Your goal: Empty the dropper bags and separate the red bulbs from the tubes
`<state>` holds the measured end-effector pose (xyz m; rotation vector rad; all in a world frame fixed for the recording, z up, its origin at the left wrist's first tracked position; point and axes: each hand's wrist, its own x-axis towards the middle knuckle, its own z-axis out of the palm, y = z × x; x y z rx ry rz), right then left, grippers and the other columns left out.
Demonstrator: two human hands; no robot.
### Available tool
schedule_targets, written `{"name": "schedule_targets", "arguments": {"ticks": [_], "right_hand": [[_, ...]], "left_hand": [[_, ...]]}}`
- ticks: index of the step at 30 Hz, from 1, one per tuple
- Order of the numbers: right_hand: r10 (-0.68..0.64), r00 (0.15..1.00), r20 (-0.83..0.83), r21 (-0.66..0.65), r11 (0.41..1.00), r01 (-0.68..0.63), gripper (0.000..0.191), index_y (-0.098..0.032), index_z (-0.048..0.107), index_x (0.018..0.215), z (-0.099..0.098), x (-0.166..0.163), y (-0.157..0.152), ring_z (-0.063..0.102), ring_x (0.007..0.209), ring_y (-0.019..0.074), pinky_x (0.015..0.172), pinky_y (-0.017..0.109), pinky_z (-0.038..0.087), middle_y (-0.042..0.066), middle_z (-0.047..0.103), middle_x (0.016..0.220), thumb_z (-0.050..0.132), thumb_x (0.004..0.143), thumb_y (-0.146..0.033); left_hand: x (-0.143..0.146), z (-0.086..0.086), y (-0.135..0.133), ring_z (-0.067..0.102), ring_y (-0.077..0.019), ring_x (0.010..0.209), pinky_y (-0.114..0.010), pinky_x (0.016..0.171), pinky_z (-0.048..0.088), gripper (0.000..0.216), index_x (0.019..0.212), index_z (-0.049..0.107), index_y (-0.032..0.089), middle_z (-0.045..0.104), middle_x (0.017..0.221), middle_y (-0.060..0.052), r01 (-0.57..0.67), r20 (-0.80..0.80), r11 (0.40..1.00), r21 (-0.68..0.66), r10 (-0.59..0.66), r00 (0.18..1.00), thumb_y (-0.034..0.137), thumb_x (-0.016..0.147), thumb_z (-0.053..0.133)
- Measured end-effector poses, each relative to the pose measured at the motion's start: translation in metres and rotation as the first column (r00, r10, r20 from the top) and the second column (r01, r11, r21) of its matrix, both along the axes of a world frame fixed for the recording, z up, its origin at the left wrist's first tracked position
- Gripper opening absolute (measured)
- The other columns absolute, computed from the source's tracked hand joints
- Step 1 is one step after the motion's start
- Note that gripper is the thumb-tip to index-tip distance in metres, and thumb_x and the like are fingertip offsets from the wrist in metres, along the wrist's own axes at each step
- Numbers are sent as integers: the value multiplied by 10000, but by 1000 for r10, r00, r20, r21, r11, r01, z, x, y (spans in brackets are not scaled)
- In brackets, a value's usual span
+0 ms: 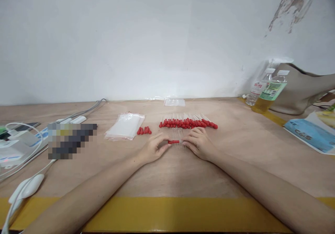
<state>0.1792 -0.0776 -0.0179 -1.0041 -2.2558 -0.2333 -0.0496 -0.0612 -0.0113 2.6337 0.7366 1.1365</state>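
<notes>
Between the fingertips of my left hand (156,147) is a red rubber bulb (173,142), held level just above the table. My right hand (199,143) pinches a thin clear glass tube (181,141) that meets the bulb's right end; how deep it sits inside is too small to tell. Behind my fingers lie several bare glass tubes (178,133). Farther back is a row of droppers (187,123), red bulbs toward me and clear stems toward the wall. A few loose red bulbs (144,130) lie left of that row.
A stack of clear plastic bags (125,126) lies left of the bulbs; another clear packet (174,102) is by the wall. Two bottles (272,89) and a grey bag (298,91) stand right, near a blue pack (309,134). Chargers (18,146) and cables crowd the left.
</notes>
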Motion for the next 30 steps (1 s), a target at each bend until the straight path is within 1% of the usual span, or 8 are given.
{"name": "schedule_targets", "arguments": {"ticks": [4,6,9,12,14,19,23,30], "right_hand": [[7,1000,5,20,1000,-7,244,-194,639,831,0,-4,0,480,744,145,823,348,296,25,592,699,423,874,-297],[14,1000,11,29,999,-15,253,-188,632,809,-1,-6,-1,476,734,142,828,346,290,26,586,699,411,876,-291],[27,999,25,32,999,-28,271,-182,621,764,-2,-8,-1,476,726,139,841,341,282,20,574,670,404,878,-296],[40,998,42,23,999,-41,258,-193,626,849,-2,-9,-1,482,715,134,841,338,272,10,576,660,409,880,-329],[41,998,50,19,999,-42,266,-201,627,861,-2,-11,-2,478,692,130,822,333,271,5,570,643,399,885,-335],[96,995,5,32,995,-96,323,-176,604,701,-3,-17,-3,439,654,129,728,303,286,5,510,572,374,891,-300],[132,991,34,119,984,-135,290,-171,607,721,0,-16,-4,415,653,130,718,305,297,8,505,576,390,883,-276],[107,969,221,309,935,-174,255,-176,597,800,5,-10,-6,390,633,126,754,333,319,-4,490,565,364,897,-208]], "left_hand": [[10,3,-3,443,-237,1136,-406,952,359,475,1213,446,200,502,1202,-111,-85,-85,991,102,93,992,352,777,557],[15,2,-2,452,-229,1111,-406,952,340,396,1142,512,216,543,1145,-84,-94,-132,982,165,117,984,370,781,556],[19,1,1,518,-182,939,-370,878,363,177,930,606,217,620,923,-41,-96,-170,969,230,137,976,316,832,496],[19,1,1,514,-166,850,-350,825,366,175,886,607,206,625,850,-35,-101,-196,961,256,154,969,294,851,459],[20,4,-1,505,-169,845,-350,821,358,186,871,598,198,622,839,-39,-94,-219,960,263,155,964,282,860,433],[20,11,-6,493,-179,828,-388,877,316,238,784,565,182,593,772,-42,-79,-316,960,269,166,934,268,872,361],[18,13,-7,476,-166,794,-389,901,287,256,758,537,182,574,735,-23,-63,-368,965,253,157,917,267,883,331],[17,13,-7,456,-156,766,-374,889,270,291,713,528,185,566,703,-8,-43,-373,986,163,102,922,266,891,313]]}}
